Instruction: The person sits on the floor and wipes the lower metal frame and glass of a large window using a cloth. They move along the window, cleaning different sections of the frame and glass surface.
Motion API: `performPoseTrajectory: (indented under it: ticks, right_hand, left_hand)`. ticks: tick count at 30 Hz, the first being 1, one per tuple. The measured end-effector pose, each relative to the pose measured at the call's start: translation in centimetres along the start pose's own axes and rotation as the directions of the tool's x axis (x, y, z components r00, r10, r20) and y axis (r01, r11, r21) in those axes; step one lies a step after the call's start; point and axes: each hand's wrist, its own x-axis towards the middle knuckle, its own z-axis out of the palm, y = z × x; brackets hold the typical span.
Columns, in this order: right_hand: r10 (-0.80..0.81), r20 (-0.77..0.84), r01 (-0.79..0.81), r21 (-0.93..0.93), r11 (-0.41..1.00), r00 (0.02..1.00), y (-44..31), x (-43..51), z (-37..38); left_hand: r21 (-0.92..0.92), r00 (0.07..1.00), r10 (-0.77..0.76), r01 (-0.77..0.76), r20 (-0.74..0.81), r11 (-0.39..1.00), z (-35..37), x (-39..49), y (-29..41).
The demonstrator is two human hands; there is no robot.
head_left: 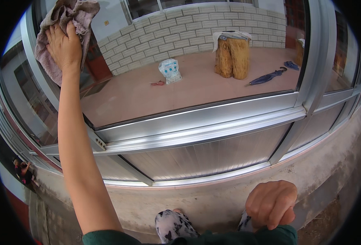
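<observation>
My left hand is raised to the upper left, fingers spread over a pinkish-grey terry cloth. It presses the cloth against the left edge of a glass window pane, where the glass meets the aluminium window frame. Part of the cloth bunches above the fingertips and part hangs below the wrist. My right hand is curled into a fist low on the right, in front of my body and away from the glass. Nothing shows in it, though its palm is hidden.
Ribbed panels fill the frame below the pane, above a concrete ledge. Through the glass appear a wood stump with fabric on top, a folded umbrella and a plastic package. Another person is at the far left.
</observation>
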Motion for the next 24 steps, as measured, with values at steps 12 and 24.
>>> performPoseTrajectory:
  ticks: [12, 24]
  right_hand:
    - [-0.013, 0.239, -0.002, 0.061, 0.998, 0.971, 2.7, 4.4, 9.0]
    - [0.140, 0.340, -0.164, 0.042, 0.986, 0.930, -5.8, 1.9, 10.9]
  left_hand:
    - [-0.171, 0.958, 0.042, 0.008, 0.283, 0.985, -7.8, -16.7, -2.0]
    - [-0.266, 0.688, 0.223, -0.045, 0.691, 0.963, -15.6, -24.3, 4.0]
